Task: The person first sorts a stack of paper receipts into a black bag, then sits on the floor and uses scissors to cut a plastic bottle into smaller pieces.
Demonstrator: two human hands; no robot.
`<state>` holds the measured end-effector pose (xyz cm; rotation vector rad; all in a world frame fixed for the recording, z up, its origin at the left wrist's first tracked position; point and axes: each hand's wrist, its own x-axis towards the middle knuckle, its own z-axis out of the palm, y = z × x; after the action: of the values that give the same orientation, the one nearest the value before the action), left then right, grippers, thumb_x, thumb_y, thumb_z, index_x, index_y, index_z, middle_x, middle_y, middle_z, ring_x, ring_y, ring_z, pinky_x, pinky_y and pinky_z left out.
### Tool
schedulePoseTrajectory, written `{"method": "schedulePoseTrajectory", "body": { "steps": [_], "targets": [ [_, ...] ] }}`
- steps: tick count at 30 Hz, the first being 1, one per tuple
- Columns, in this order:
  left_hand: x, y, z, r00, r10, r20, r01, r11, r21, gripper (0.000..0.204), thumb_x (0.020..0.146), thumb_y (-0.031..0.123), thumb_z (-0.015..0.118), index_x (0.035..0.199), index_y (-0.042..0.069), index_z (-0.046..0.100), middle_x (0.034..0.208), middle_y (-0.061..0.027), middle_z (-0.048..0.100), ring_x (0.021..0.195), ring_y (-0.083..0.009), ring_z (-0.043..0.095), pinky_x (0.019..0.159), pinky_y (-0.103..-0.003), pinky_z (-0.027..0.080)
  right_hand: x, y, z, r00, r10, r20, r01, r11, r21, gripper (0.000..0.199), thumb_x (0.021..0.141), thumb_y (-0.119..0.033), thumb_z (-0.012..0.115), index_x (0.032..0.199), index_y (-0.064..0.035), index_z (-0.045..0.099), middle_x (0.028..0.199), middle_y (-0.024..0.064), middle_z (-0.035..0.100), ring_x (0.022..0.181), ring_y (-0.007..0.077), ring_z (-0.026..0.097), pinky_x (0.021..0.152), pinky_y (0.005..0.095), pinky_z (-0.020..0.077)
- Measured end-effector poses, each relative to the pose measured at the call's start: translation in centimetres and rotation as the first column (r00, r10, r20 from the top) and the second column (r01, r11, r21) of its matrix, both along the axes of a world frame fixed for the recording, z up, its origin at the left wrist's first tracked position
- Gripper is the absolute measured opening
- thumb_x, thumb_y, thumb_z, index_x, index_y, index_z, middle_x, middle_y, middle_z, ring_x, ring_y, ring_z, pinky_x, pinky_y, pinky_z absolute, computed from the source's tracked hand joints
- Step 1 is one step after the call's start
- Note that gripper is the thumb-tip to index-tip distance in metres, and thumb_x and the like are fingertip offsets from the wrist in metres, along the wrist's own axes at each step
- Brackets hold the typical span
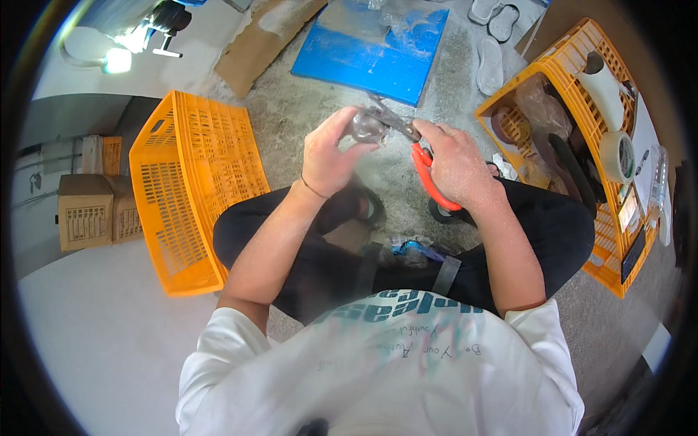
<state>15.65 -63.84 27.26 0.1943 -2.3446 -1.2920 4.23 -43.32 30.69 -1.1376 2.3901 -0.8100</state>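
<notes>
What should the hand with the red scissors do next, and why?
Probably close the scissors a little. The right hand already has the blades at the edge of the small clear piece, which the left hand holds up to them, so a small snip looks ready.

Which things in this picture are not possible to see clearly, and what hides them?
All in the head view:
- Clear piece: small and blurred, half covered by the left hand; its kind cannot be told.
- Scissors: blade tips blurred; red handles partly hidden inside the right hand.
- Right crate: its far side is cut by the fisheye rim, and the contents overlap.
- Feet: hidden under the crossed legs.
</notes>
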Motion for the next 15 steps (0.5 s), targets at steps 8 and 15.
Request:
{"method": "schedulePoseTrajectory", "body": {
  "steps": [8, 15],
  "targets": [
    [0.4, 0.1, 0.0, 0.992, -0.012, 0.123, -0.009, 0.986, 0.169, 0.061, 0.072, -0.002, 0.084, 0.129, -0.003, 0.06, 0.113, -0.01, 0.069, 0.101, -0.0174, 0.069, 0.092, -0.03, 0.055, 0.1, -0.1, 0.0, 0.999, -0.017, 0.045, 0.02, 0.997, -0.068, 0.034, 0.09, -0.011, 0.06, 0.123, -0.0041, 0.062, 0.095, 0.0241, 0.069, 0.093, 0.0444, 0.065, 0.084, 0.0493, 0.0506],
    [-0.2, -0.8, 1.3, 0.994, 0.013, 0.105, -0.033, 0.98, 0.199, 0.061, 0.073, -0.004, 0.081, 0.13, 0.0, 0.059, 0.121, -0.0138, 0.067, 0.106, -0.0202, 0.069, 0.091, -0.032, 0.057, -0.8, 0.0, 0.1, 0.945, -0.112, 0.307, 0.171, 0.97, -0.173, 0.044, 0.086, -0.013, 0.066, 0.128, -0.0014, 0.06, 0.079, 0.0138, 0.062, 0.071, 0.017, 0.061, 0.067, 0.0336, 0.0496]
  ]
}}
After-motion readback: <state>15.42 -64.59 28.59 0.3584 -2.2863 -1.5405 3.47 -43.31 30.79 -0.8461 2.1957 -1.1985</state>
